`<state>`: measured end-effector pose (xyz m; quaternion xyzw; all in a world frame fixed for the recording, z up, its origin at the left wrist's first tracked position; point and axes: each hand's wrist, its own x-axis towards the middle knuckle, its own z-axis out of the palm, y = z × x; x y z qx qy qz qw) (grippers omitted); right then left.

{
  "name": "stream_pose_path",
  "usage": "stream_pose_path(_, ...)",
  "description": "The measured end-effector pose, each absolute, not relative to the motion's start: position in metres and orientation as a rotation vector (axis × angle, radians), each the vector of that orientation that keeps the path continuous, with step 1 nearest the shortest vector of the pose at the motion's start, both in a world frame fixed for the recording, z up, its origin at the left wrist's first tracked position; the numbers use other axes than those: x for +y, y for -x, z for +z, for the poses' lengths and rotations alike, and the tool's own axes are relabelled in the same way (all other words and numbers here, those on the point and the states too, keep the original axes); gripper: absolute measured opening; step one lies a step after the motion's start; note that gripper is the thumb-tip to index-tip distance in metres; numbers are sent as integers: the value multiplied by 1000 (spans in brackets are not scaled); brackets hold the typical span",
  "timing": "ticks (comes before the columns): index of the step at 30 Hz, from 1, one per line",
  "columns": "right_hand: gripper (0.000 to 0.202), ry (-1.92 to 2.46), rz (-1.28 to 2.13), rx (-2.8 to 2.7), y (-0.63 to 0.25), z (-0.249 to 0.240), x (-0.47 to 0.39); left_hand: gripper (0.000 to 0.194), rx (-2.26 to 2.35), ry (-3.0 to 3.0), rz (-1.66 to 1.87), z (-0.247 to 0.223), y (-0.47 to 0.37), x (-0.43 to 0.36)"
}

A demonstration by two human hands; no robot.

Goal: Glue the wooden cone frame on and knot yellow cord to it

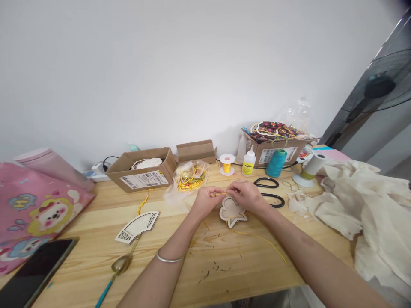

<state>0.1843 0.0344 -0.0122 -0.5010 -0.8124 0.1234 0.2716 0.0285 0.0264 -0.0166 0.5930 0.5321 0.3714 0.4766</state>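
Observation:
Both hands meet at the middle of the table over a pale wooden cutout (233, 209) with a scalloped outline and a pointed lower end. Pinched in the fingers of my left hand (207, 200) is a yellow cord (218, 194), which runs across to my right hand (245, 194). My right hand is also closed on the cord, right at the top edge of the cutout; its fingertips partly hide the spot. Loose cord tails trail from the cutout over the wood toward the lower right and left.
At left lie a fan-shaped wooden piece (138, 226) with a tassel, a phone (37, 271) and a pink bag (41, 214). Behind stand cardboard boxes (143, 171), a glue bottle (248, 162) and teal thread (276, 163). Black-handled scissors (272, 200) and cream cloth (343, 201) are right.

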Motion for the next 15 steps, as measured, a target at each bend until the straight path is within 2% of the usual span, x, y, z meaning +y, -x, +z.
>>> stream_pose_path(8, 14, 1374, 218, -2173, -189, -15, 38, 22, 1288, -1477, 923, -23, -27, 30)
stream_pose_path(15, 15, 1304, 358, -2170, -186, -15, 37, 22, 1287, -1521, 913, -22, -26, 30)
